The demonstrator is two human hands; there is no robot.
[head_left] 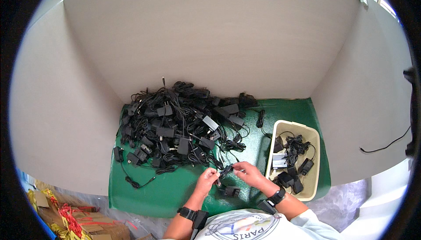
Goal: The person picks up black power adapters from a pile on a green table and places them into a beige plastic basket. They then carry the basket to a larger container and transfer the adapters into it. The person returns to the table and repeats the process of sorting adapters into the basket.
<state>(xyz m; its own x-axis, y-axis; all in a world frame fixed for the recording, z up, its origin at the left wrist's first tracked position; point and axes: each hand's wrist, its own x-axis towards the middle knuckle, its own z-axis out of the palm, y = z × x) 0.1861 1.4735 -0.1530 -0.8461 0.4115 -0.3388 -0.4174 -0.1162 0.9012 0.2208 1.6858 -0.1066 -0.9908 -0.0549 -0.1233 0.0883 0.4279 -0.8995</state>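
Note:
At the front of the green tabletop, both my hands are closed on one bundled black cable. My left hand pinches a thin part of it between thumb and fingertips. On the other side, my right hand grips the coil with its fingertips. Just below the coil lies a black power adapter, apparently on the same cable, though the join is hard to make out. A large tangled heap of black power adapters and cables covers the far left and middle, reaching close to my hands.
To my right stands a cream plastic basket holding several black adapters and coiled cables. Grey panels wall in the table at the back and sides. A cardboard box with red and yellow strips sits on the floor at lower left.

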